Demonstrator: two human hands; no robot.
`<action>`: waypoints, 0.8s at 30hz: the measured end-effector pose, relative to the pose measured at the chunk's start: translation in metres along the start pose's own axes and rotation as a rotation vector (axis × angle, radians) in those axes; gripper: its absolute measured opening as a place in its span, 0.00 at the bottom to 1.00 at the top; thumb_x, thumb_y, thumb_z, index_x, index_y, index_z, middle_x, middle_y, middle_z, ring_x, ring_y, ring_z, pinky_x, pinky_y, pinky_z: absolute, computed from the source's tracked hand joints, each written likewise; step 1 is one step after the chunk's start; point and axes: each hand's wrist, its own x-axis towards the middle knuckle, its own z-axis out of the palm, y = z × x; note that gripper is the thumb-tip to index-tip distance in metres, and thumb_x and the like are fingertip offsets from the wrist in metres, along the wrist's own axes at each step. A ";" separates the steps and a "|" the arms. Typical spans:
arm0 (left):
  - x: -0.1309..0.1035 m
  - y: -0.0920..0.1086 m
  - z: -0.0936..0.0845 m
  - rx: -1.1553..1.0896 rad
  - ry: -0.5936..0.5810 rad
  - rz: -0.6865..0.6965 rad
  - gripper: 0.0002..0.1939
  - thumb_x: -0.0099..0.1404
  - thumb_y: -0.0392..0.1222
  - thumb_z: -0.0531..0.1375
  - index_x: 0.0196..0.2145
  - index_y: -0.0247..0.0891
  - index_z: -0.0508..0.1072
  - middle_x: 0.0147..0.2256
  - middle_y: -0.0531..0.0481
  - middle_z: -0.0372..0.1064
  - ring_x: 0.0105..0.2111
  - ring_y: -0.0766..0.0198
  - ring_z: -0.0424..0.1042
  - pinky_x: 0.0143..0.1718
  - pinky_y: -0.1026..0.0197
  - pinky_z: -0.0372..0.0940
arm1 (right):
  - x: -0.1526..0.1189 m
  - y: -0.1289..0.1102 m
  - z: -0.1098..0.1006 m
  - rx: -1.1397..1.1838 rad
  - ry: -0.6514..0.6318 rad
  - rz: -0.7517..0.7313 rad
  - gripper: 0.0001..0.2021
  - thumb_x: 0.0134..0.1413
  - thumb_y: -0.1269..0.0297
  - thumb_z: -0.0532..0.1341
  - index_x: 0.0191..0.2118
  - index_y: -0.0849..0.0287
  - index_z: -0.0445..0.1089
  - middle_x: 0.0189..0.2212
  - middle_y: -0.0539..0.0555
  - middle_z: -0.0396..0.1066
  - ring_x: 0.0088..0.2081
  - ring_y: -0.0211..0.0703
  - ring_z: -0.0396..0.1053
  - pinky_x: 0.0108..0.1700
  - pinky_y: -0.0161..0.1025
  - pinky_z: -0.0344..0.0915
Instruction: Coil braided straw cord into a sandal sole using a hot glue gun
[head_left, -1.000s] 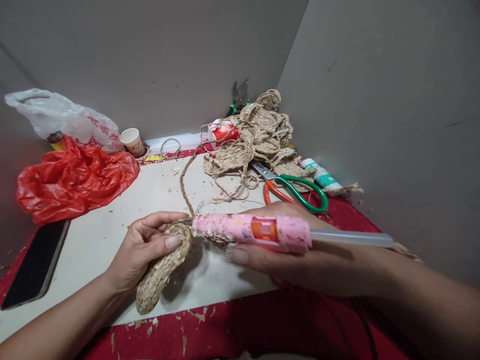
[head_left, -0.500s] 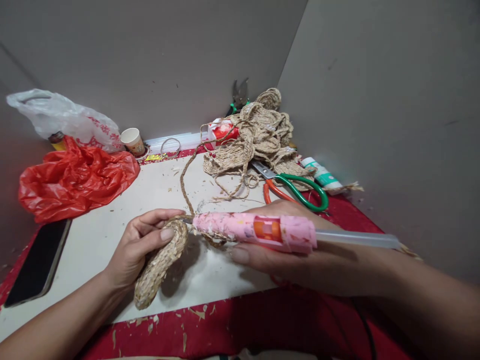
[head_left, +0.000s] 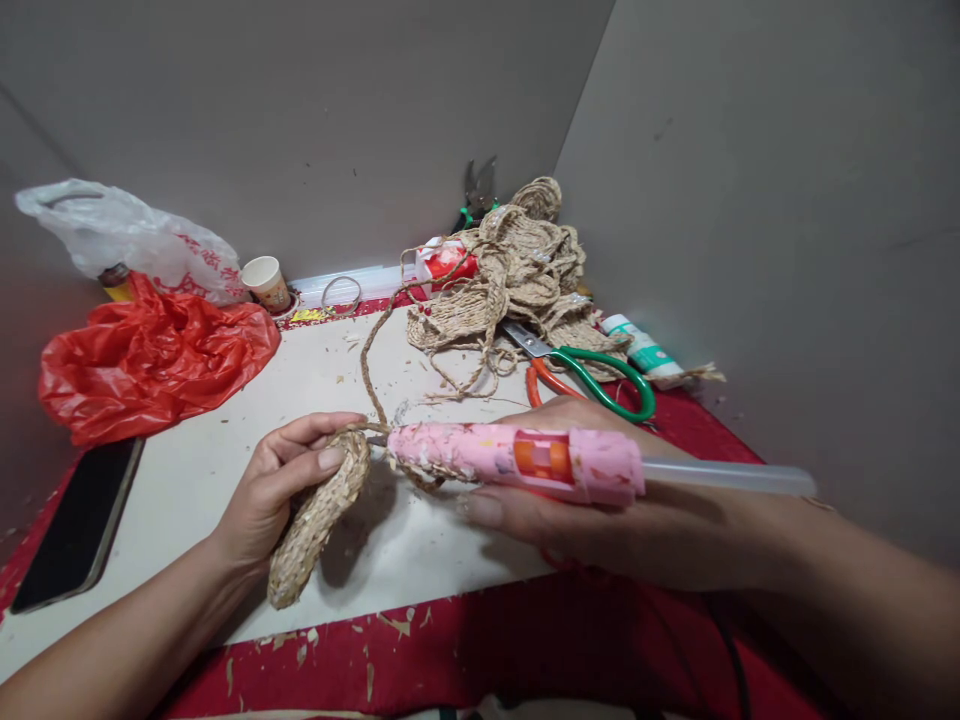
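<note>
My left hand (head_left: 289, 475) grips a piece of coiled straw braid (head_left: 319, 525) by its upper end, thumb on the near face. My right hand (head_left: 577, 525) is closed around a pink hot glue gun (head_left: 465, 452), which lies sideways with its nozzle pointing left. The nozzle tip meets the top edge of the braid, close to my left fingertips. A clear glue stick (head_left: 727, 475) sticks out of the gun's back end. From the braid a twisted straw cord (head_left: 366, 365) runs up and back toward the pile behind.
A heap of woven straw pieces (head_left: 525, 260) lies at the back, with green-and-orange-handled scissors (head_left: 607, 385) before it. At left are a red plastic bag (head_left: 150, 360), a phone (head_left: 79, 525) and a paper cup (head_left: 265, 283). Straw scraps litter the red cloth (head_left: 330, 670).
The glue gun has shifted slightly to the right, and its glue stick reaches a little farther right. My left hand and the braid have moved a touch up and left.
</note>
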 end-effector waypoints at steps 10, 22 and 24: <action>0.002 0.001 0.003 -0.029 0.001 -0.020 0.14 0.51 0.39 0.69 0.38 0.39 0.80 0.28 0.50 0.78 0.23 0.67 0.74 0.26 0.70 0.68 | -0.001 0.004 0.001 -0.037 -0.004 -0.010 0.19 0.60 0.54 0.57 0.23 0.58 0.54 0.18 0.43 0.50 0.21 0.30 0.49 0.22 0.30 0.49; 0.003 0.000 0.003 -0.056 0.022 -0.040 0.15 0.50 0.37 0.69 0.38 0.38 0.80 0.28 0.49 0.78 0.22 0.66 0.74 0.25 0.68 0.68 | -0.002 0.004 0.003 -0.107 0.016 -0.089 0.18 0.60 0.57 0.57 0.23 0.58 0.53 0.19 0.43 0.52 0.21 0.30 0.52 0.22 0.29 0.50; 0.003 -0.001 0.002 -0.061 0.029 -0.042 0.15 0.50 0.36 0.69 0.38 0.38 0.80 0.29 0.49 0.79 0.23 0.65 0.75 0.26 0.67 0.68 | -0.002 0.005 0.003 -0.125 0.006 -0.078 0.18 0.60 0.56 0.56 0.23 0.57 0.53 0.19 0.44 0.53 0.21 0.31 0.53 0.23 0.30 0.51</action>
